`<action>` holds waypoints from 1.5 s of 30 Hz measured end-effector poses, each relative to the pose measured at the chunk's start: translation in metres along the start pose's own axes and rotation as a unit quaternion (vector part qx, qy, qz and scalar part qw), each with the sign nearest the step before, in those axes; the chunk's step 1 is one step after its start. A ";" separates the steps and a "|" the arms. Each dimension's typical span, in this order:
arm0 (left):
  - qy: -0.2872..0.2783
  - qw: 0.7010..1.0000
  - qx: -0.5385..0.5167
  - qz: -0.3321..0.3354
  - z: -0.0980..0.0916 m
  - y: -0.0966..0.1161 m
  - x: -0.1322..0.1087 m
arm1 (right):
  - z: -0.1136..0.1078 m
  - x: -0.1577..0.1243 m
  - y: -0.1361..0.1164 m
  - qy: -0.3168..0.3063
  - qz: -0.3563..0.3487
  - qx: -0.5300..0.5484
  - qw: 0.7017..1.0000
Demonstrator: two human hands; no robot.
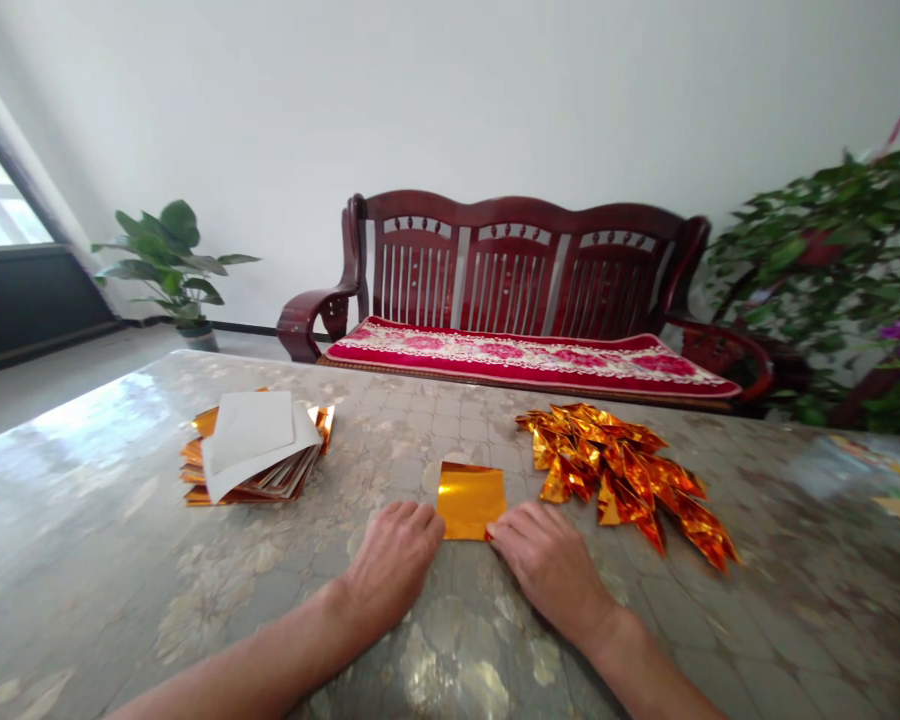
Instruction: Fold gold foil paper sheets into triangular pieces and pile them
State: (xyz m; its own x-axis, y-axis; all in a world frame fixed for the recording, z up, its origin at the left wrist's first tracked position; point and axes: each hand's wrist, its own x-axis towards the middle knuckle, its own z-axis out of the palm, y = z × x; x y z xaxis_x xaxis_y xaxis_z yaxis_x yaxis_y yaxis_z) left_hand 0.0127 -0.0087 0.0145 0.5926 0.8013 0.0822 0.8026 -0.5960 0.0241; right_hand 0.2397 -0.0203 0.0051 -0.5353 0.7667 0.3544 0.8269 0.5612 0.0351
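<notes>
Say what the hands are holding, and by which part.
No clear grip: the left hand touches the left edge of the gold foil square, the right hand its lower right corner.

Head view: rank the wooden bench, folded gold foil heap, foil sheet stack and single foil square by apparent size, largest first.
1. Wooden bench
2. Folded gold foil heap
3. Foil sheet stack
4. Single foil square

The bench sits farthest yet looks largest. Nearness makes the foil items' true sizes unsure.

This place seems to be the living room of a home: a dark red wooden sofa (517,265) with a flowered red cushion (525,355), a potted plant (169,265) near the window (0,190), and white walls (495,100).
</notes>
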 end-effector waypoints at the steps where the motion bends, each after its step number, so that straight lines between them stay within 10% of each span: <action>1: 0.006 1.000 -0.012 -0.006 -0.001 -0.001 0.001 | 0.002 0.000 0.000 0.002 -0.003 -0.013 1.000; 14: 0.114 0.950 -0.289 -0.037 0.009 -0.016 0.012 | 0.010 0.000 0.004 0.109 0.108 0.128 0.980; 35: 0.167 0.875 -0.440 -0.117 0.005 -0.008 0.019 | -0.004 0.002 -0.012 -0.038 0.179 0.470 0.863; 40: 0.144 0.902 -0.403 -0.053 -0.002 -0.008 0.016 | -0.002 0.001 -0.007 0.040 0.187 0.497 0.846; 45: 0.070 0.921 -0.383 0.028 -0.012 -0.013 0.018 | -0.001 -0.002 -0.005 0.200 0.060 0.373 0.904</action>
State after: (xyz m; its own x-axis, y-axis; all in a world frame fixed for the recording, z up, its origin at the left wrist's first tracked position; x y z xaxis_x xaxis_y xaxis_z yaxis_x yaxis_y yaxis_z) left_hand 0.0120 0.0123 0.0280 0.5741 0.7855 0.2312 0.4556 -0.5410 0.7070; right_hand 0.2368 -0.0244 0.0049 -0.2203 0.7456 0.6290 0.4485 0.6500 -0.6134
